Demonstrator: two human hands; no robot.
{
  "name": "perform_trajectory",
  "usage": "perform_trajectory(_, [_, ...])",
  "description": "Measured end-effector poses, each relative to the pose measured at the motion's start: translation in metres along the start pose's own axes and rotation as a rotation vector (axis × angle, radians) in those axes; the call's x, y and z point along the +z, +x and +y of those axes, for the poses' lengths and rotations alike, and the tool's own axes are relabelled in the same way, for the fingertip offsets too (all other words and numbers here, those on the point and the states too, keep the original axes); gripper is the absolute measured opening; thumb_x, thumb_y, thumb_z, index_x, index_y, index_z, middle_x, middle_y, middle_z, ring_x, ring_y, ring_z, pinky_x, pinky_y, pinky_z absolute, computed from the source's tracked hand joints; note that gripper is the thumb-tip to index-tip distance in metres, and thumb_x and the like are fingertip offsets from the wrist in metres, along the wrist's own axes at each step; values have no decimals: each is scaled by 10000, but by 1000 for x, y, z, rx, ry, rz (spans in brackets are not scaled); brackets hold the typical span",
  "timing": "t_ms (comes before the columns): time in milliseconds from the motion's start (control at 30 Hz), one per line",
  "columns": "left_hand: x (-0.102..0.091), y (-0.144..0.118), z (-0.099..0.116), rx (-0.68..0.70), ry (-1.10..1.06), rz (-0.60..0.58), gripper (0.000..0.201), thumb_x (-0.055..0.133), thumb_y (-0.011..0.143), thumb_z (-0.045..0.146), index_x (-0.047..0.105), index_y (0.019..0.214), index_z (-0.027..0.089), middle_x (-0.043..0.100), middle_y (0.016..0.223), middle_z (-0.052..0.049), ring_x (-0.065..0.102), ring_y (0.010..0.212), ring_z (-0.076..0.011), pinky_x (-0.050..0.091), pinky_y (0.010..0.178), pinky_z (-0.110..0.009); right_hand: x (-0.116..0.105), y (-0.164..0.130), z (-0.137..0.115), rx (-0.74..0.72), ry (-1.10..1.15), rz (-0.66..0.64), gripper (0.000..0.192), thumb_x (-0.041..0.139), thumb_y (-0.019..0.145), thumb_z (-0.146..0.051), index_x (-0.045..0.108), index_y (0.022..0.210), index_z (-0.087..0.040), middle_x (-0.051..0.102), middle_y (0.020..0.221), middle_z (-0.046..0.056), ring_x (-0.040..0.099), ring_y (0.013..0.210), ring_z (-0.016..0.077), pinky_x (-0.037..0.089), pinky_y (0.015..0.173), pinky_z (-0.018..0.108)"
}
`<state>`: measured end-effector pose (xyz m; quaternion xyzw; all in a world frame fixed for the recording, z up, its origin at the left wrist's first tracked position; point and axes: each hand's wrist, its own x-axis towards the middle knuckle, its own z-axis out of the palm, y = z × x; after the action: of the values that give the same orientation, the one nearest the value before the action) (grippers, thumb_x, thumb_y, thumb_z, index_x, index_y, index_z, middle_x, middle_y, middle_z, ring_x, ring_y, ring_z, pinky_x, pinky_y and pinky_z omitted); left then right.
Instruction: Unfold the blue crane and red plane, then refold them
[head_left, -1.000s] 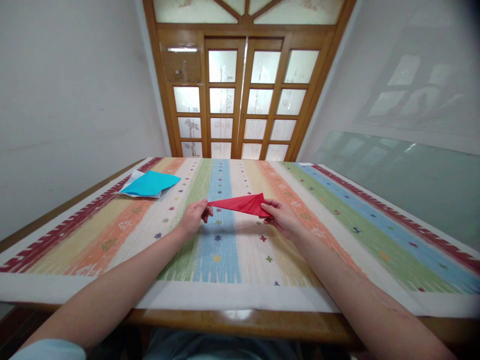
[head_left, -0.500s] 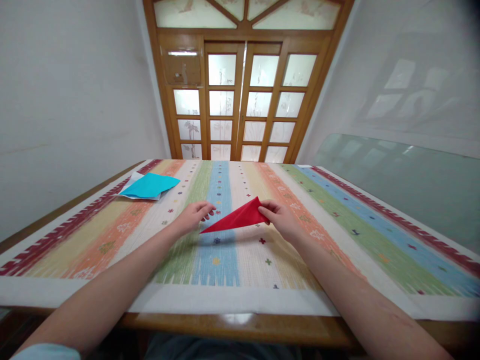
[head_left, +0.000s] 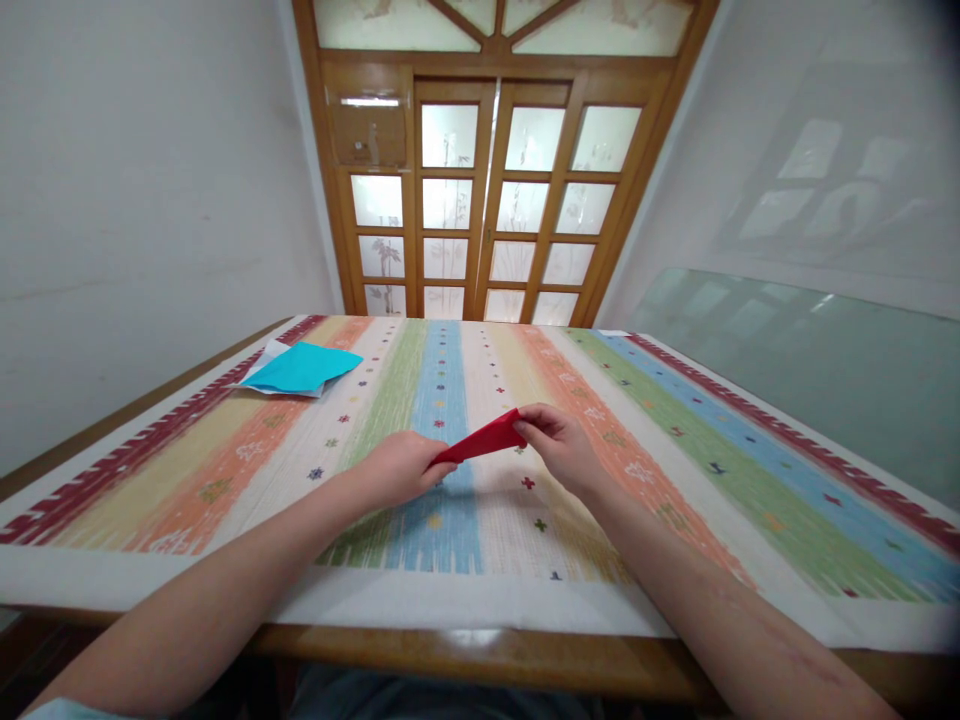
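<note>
One folded red paper slanting above the table, towards its near edge, my left hand closed on the paper's lower end, my right hand pinching its upper end, blue paper towards the far left corner.

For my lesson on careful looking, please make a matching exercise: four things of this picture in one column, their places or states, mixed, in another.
1. red piece
2. blue sheet
3. left hand
4. right hand

A. at the red piece's right end
B. lying on the tablecloth
C. held between both hands
D. at the red piece's left end

Pairs: 1-C, 2-B, 3-D, 4-A
</note>
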<state>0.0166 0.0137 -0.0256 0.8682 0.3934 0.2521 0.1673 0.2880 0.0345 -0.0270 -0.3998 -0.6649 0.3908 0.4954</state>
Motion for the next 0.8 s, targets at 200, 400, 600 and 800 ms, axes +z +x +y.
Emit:
perform_trajectory(200, [3, 0, -1, -19, -37, -61, 282, 536, 947, 411, 750, 876, 242, 740, 775, -58, 613, 616, -212, 330, 575, -277, -1, -1, 2, -111, -60, 83, 162, 694, 845, -348, 652, 946, -229, 685, 954, 46, 647, 866, 199, 525, 798, 355])
perform_trajectory(400, [9, -1, -2, -32, -61, -31, 315, 521, 952, 429, 742, 849, 231, 717, 730, -60, 594, 594, -204, 320, 568, -281, -2, -4, -4, -161, -184, 59, 129, 681, 866, -345, 673, 917, -226, 691, 938, 53, 650, 898, 212, 511, 868, 385])
perform_trajectory(600, [11, 0, -4, -30, -66, -28, 318, 516, 954, 426, 733, 839, 226, 724, 738, -57, 606, 602, -203, 329, 569, -283, -2, -3, -3, -88, -67, 65, 225, 705, 839, -391, 609, 958, -225, 677, 942, 52, 654, 871, 208, 537, 807, 374])
perform_trajectory(800, [10, 1, -3, -28, -27, -36, 328, 499, 969, 419, 741, 853, 230, 718, 730, -57, 599, 584, -200, 317, 556, -280, -2, -4, -5, -101, -105, 60, 176, 697, 853, -390, 651, 893, -225, 679, 911, 55, 651, 853, 207, 537, 796, 369])
